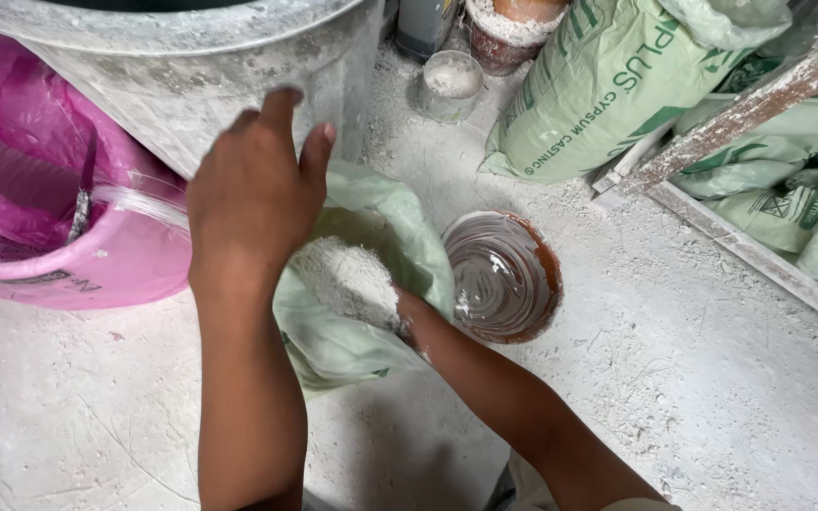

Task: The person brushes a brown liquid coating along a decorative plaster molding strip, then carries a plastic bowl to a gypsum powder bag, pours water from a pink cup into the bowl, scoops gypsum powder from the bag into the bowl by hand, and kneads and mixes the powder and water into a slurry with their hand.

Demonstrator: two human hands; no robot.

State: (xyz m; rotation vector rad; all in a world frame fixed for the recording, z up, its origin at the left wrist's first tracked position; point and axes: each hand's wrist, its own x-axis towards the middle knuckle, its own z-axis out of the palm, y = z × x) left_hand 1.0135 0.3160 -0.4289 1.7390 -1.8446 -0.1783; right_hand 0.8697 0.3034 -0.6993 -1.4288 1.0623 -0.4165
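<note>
Right hand [407, 320] buried in powder [345, 274], grip seemingly hidden

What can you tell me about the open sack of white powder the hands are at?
The sack is pale green, of thin crumpled woven-looking plastic, dusted white. It lies slumped on the dusty floor with its mouth folded open, showing a heap of white powder. The right hand is sunk into the powder, mostly hidden. The left hand is spread above the sack's upper left edge; whether it touches is unclear. A brown bowl of grey liquid sits just right of the sack, and a grey tub stands behind it.
</note>
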